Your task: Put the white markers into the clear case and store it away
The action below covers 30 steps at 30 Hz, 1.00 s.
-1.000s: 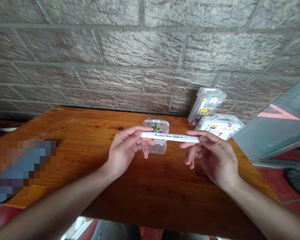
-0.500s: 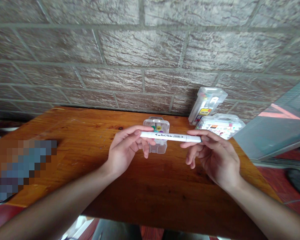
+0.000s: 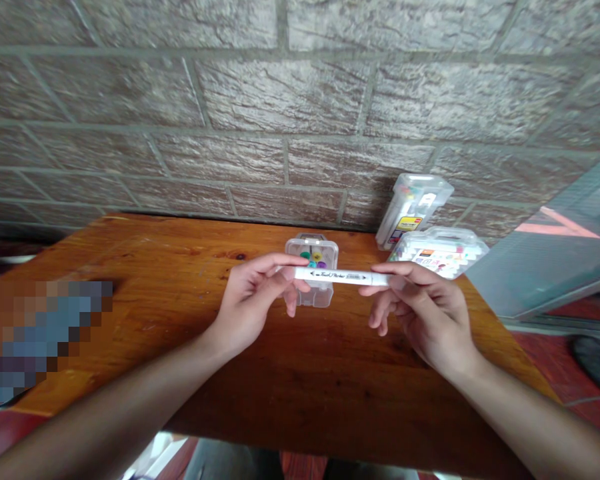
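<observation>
A white marker pen with dark printed lettering lies level between my two hands, above the table. My left hand pinches its left end between thumb and fingers. At the other end, the thumb and fingers of my right hand close on the marker, covering its tip. Behind and below the marker stands a small clear plastic case, its lid open, with several round coloured ends inside: green, yellow, teal and purple. The marker and my left fingertips hide part of this case.
At the back right, a tall clear case of markers leans near the brick wall. A wider clear case of white markers is in front of it. The wooden table carries a pixelated object at left.
Both hands have closed in slightly along the marker, the thumbs sliding inward, so less of its ends shows. The cases on the table have stayed put.
</observation>
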Available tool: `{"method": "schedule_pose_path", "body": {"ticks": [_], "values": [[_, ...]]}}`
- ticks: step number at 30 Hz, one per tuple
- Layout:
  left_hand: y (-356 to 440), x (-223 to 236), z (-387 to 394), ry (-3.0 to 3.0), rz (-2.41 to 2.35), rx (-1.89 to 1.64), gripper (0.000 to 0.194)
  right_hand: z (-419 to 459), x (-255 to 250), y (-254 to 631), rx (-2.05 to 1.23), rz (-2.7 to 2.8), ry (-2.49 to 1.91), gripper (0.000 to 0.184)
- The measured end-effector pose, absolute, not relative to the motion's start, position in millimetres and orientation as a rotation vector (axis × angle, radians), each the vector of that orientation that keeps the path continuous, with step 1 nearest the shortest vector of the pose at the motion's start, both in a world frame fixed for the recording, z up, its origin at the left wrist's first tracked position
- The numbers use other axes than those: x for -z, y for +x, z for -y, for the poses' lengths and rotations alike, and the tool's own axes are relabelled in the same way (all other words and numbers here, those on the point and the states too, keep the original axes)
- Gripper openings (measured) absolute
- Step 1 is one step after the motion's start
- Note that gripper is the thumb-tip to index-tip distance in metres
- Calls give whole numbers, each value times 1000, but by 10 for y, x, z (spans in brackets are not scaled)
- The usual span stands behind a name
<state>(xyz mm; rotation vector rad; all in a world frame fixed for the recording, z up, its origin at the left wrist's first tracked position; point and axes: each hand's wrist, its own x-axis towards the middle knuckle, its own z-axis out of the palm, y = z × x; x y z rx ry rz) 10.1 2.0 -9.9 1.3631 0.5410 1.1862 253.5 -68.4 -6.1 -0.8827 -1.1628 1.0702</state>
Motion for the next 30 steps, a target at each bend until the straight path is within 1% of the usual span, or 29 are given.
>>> {"method": "schedule_pose_path", "body": {"ticks": [10, 17, 22, 30], "values": [[127, 32, 27, 1502, -630, -1196, 18, 674, 64, 2499, -943, 1241, -929, 16], [148, 31, 46, 1567, -633, -1224, 16, 675, 52, 2493, -884, 1284, -983, 18], [157, 40, 43, 1597, -587, -1251, 13, 666, 63, 2483, -879, 1305, -1004, 18], [158, 29, 49, 1595, -519, -1290, 16, 660, 94, 2511, -884, 1370, -1027, 17]]}}
